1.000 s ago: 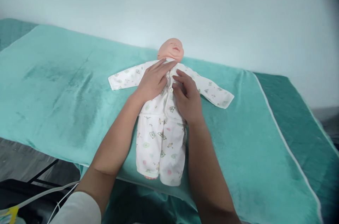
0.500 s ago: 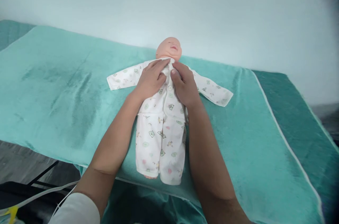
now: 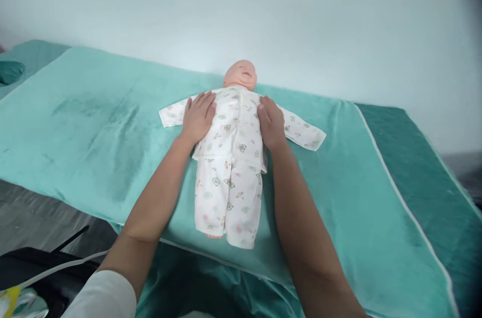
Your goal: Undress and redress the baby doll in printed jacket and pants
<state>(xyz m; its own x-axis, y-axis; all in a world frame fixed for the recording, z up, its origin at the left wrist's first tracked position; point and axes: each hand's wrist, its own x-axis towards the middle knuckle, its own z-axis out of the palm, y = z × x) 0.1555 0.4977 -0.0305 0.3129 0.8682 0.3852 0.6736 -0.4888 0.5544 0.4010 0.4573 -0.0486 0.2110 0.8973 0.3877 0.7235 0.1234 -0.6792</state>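
A baby doll (image 3: 240,74) lies on its back, head toward the wall, dressed in a white patterned jacket (image 3: 246,132) and matching trousers (image 3: 214,195). The jacket's sleeves stretch out to both sides, and its front edges meet along the middle. My left hand (image 3: 199,116) rests with fingers extended on the jacket's left side near the shoulder. On the opposite side, my right hand (image 3: 271,121) lies along the jacket's edge by the armpit, fingers stretched and thumb against the cloth. A bit of the doll's foot (image 3: 214,236) shows below one trouser leg.
A light green velvety cloth (image 3: 101,122) covers the table, with darker green cloth (image 3: 410,157) at its right end. Behind stands a pale wall (image 3: 241,12). At lower left are a black object (image 3: 33,268) and a white cable (image 3: 64,265).
Both hands have moved apart from the jacket's collar and middle out to its two sides. The view has shifted slightly. The doll still lies in the same place on the cloth.
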